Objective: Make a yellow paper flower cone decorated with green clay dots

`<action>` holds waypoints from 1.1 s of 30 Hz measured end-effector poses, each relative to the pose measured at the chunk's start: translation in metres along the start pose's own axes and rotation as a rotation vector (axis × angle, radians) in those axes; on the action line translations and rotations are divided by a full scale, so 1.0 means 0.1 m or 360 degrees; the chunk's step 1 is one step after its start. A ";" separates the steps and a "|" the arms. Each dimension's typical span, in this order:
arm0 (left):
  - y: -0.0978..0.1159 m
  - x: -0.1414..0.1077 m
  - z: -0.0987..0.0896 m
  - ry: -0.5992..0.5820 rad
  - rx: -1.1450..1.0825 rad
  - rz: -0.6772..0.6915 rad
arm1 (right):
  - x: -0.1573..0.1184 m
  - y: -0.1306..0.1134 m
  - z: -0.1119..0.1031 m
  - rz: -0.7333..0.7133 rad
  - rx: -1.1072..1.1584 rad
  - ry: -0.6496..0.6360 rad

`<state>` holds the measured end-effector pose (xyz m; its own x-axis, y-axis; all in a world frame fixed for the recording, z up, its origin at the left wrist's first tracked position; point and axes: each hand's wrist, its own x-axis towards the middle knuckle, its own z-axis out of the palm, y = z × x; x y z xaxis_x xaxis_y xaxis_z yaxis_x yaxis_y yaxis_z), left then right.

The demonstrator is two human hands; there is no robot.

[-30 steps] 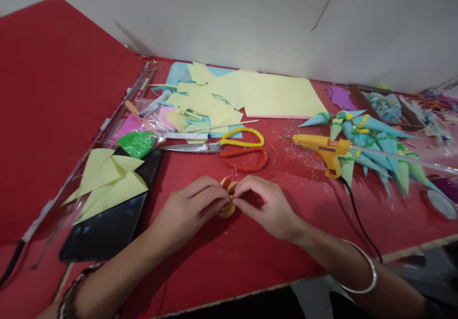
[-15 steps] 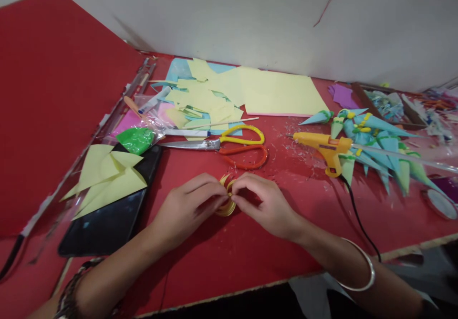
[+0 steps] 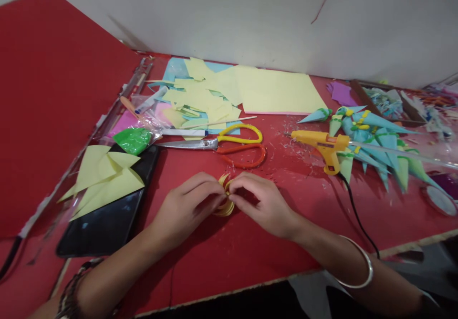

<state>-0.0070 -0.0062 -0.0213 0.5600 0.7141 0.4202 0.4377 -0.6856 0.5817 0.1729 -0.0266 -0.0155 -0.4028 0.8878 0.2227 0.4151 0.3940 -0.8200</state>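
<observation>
Both hands meet over a small looped yellow strip (image 3: 226, 209) low in the middle of the red table. My left hand (image 3: 189, 197) pinches it from the left with fingertips closed. From the right, my right hand (image 3: 263, 202) also has thumb and forefinger closed at the same spot. Fingers cover the middle of the strip, and its material is not clear. Just beyond the hands lie metal scissors (image 3: 207, 144) with one yellow and one red handle. A yellow glue gun (image 3: 322, 142) rests to the right, a clear glue stick in its back.
At left, cut pale-yellow paper pieces (image 3: 107, 178) lie on a black phone-like slab (image 3: 96, 233). Yellow sheets (image 3: 282, 90) and scraps lie along the wall. Several blue and green paper cones (image 3: 382, 142) are heaped behind the glue gun; its black cord (image 3: 358, 219) crosses the table's front edge.
The whole view has shifted slightly. Both hands stay together on the yellow strip, with hardly any visible movement of the fingers.
</observation>
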 end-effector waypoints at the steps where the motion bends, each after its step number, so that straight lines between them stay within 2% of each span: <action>1: -0.01 0.00 0.01 0.0003 -0.0004 -0.0004 | 0.00 0.00 0.00 0.0006 0.0006 0.0002; 6: -0.02 0.01 0.03 0.0010 0.0007 -0.0016 | 0.00 0.01 0.01 0.0090 0.0094 -0.0052; 10: -0.03 0.03 -0.05 0.0042 -0.0005 -0.0055 | -0.01 0.01 -0.01 0.0191 0.0274 -0.0225; 13: -0.04 0.02 -0.10 -0.0065 0.0015 0.0055 | -0.02 0.02 -0.03 0.0209 0.0336 -0.0346; 16: -0.07 0.01 -0.10 -0.0228 0.0158 0.0198 | -0.02 0.04 -0.03 0.0230 0.0321 -0.0340; 23: -0.13 0.01 -0.07 -0.0317 0.0302 0.0307 | -0.02 0.07 -0.01 0.0263 0.0319 -0.0316; 27: -0.13 0.01 -0.07 -0.0358 0.0281 0.0309 | -0.03 0.08 0.01 0.0299 0.0404 -0.0267; 33: -0.14 0.01 -0.05 -0.0590 0.0238 0.0193 | -0.02 0.09 0.02 0.0306 0.0486 -0.0281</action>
<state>-0.0165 0.0051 -0.0255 0.8173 0.5460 0.1843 0.4350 -0.7943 0.4242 0.1763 -0.0251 -0.0245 -0.4865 0.8734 -0.0226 0.2460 0.1121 -0.9628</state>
